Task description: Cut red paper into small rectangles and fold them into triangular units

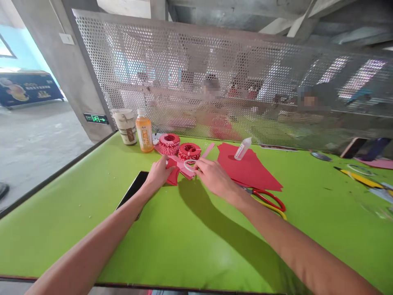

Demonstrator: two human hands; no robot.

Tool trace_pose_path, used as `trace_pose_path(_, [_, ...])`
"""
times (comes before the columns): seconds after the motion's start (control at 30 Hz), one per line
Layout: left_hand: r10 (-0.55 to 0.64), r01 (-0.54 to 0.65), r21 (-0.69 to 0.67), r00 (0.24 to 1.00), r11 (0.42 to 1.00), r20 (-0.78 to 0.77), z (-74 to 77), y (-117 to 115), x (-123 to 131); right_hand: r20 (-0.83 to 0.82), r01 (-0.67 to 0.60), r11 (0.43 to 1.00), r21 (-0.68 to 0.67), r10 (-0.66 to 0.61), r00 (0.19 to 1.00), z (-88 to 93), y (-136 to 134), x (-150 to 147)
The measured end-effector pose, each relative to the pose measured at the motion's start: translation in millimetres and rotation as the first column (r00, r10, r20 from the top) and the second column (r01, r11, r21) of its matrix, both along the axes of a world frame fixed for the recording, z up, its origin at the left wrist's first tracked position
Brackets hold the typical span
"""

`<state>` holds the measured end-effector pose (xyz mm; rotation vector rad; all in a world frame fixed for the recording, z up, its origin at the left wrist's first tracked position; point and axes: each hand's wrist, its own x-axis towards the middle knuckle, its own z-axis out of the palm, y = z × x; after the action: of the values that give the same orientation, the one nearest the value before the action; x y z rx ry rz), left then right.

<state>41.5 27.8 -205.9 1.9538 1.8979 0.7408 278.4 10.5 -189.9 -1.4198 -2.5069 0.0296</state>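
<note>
My left hand (pixel 160 173) has its fingers closed on a small piece of red paper (pixel 173 177) near the table's far side. My right hand (pixel 212 175) pinches a thin white ring (pixel 188 167), which looks like a narrow tape roll. Beneath and between the hands lie pink paper strips (pixel 187 173). Just beyond stand two pleated paper rings, a pinkish one (pixel 169 146) and a red one (pixel 189 152). To the right, a small white glue bottle (pixel 242 149) sits on a stack of red paper sheets (pixel 254 170).
Red-and-yellow-handled scissors (pixel 270 200) lie by my right forearm. A dark phone (pixel 133 189) is beside my left wrist. An orange drink bottle (pixel 144 133) and a paper cup (pixel 125 128) stand back left, before a perforated metal screen (pixel 184 78). A yellow cutter (pixel 359 176) lies far right.
</note>
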Motion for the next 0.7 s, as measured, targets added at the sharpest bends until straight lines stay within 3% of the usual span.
trace_pose_path(0.27, [0.021,-0.020,-0.033,1.000,0.999,0.016,1.7,2.9,1.1,-0.005,0.018,1.000,-0.026,-0.018,1.000,-18.6,12.8,-19.1])
trace_pose_path(0.47, [0.102,-0.111,0.035,0.972,0.993,0.213,13.8,8.3,-19.8,-0.090,-0.077,0.993,-0.095,0.068,0.994,-43.3,-3.8,-46.7])
trace_pose_path(0.57, [0.064,-0.091,0.052,0.921,0.995,0.383,17.5,7.1,-18.9,-0.200,-0.107,0.984,-0.140,0.078,0.977,-51.1,-11.1,-52.7])
trace_pose_path(0.7, [-0.070,0.066,0.029,0.776,0.997,0.627,18.7,-6.2,1.4,-0.445,-0.070,0.978,-0.194,-0.024,0.895,-48.0,-17.1,-32.8])
